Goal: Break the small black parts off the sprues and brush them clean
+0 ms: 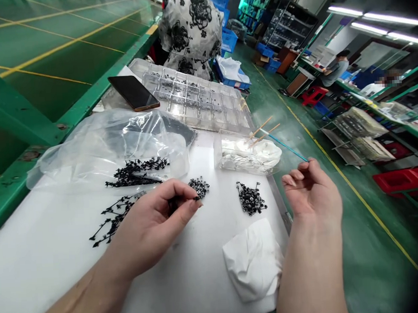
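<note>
Our left hand (151, 228) — narrow pinch on small black part (196, 198), held just above white work board (58, 269), apparently for close handling. Our right hand (310, 191) — loosely open, empty, just by blue stick (286, 147), seemingly kept handy.

No text, labels or numbers can be read anywhere.

We see a white work board (187, 286) carrying matte black sprues of small parts (133, 172), with a crumpled white cloth (253, 260) on its near right. Beyond the board, a co-worker's blouse (189, 28) shows large black flowers on white, with blue crates (229, 40) past it. To the board's right, we find a green floor (372, 241) striped with a yellow line, and a red plastic crate (400, 180) farther right.
</note>
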{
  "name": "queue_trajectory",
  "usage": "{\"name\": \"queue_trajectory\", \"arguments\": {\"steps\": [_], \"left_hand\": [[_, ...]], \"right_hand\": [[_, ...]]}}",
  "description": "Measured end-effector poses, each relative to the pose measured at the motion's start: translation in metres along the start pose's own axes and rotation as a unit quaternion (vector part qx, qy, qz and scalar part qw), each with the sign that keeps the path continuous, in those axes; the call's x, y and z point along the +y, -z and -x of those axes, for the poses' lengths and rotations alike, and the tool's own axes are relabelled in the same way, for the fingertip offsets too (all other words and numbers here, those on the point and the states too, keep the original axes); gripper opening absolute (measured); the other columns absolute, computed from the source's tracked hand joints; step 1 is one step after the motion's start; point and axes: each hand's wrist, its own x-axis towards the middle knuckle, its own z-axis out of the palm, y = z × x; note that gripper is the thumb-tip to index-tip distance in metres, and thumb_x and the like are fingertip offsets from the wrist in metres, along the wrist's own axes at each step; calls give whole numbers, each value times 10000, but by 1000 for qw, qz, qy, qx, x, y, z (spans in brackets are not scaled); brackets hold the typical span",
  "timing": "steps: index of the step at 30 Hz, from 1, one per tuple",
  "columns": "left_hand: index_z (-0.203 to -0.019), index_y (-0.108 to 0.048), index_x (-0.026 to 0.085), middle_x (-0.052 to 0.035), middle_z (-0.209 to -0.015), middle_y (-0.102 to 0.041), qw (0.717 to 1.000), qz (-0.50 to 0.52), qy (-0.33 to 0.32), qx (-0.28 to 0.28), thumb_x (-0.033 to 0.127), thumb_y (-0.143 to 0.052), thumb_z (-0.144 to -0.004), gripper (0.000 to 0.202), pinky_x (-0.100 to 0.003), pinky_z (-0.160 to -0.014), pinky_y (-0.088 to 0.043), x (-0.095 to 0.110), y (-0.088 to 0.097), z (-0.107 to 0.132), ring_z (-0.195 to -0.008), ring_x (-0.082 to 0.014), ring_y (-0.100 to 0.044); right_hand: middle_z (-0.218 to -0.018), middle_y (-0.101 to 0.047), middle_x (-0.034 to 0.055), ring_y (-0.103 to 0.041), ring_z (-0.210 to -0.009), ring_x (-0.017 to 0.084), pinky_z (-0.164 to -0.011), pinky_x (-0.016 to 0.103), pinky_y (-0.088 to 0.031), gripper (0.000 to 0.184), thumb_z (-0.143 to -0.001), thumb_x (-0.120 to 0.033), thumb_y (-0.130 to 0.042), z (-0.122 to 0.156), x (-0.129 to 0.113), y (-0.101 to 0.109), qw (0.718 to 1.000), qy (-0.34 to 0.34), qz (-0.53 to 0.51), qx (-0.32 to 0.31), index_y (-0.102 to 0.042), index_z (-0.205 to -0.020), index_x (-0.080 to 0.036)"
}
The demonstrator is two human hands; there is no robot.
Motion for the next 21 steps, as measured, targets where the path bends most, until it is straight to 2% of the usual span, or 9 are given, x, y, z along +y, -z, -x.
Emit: {"name": "queue_trajectory", "arguments": {"steps": [4, 8, 12, 14, 19, 21], "left_hand": [[-979, -712, 292, -41, -1059, -713, 1000, -18, -19, -3, 465, -729, -987, 174, -221, -584, -488, -2, 2, 2, -1028, -223, -670], [-974, -694, 299, -44, -1046, -695, 1000, 6, -18, -14, 462, -719, -995, 166, -208, -569, -487, -4, 2, 2, -1032, -222, -665], [-952, -689, 310, -33, -999, -681, 999, 34, -11, -12, 452, -750, -978, 157, -208, -673, -556, -11, 4, 2, -987, -204, -658], [-924, -687, 310, -29, -990, -675, 998, 55, -13, -6, 455, -780, -957, 175, -213, -728, -578, -15, 6, 2, -956, -194, -652], [-864, -662, 294, -28, -928, -667, 993, 114, 11, -24, 537, -802, -925, 287, -209, -631, -550, -17, 8, 1, -819, -177, -632], [-845, -663, 284, -28, -904, -671, 993, 112, 10, -31, 544, -810, -915, 306, -215, -644, -558, -16, 7, 1, -800, -175, -632]], "right_hand": [[-819, -645, -30, -530, -598, 79, -469, 201, -428, 188, -798, -189, -828, -2, 7, 2, 998, 47, 35, 16, -694, -928, -192], [-880, -704, 2, -569, -631, 100, -480, 215, -455, 257, -756, -267, -877, -6, 18, 0, 993, 88, 73, 35, -702, -931, -201], [-785, -665, -15, -519, -582, 85, -455, 205, -394, 332, -694, -351, -915, -9, 26, -3, 980, 162, 101, 51, -698, -886, -189], [-773, -666, -16, -507, -576, 82, -457, 207, -388, 369, -666, -384, -921, -11, 29, -4, 979, 165, 104, 53, -695, -881, -187], [-767, -670, -21, -482, -565, 74, -460, 207, -382, 416, -649, -439, -920, -13, 33, -5, 980, 168, 96, 51, -681, -884, -191], [-763, -670, -20, -476, -559, 70, -460, 207, -378, 418, -654, -444, -916, -14, 34, -4, 979, 168, 100, 50, -683, -884, -185]]}}
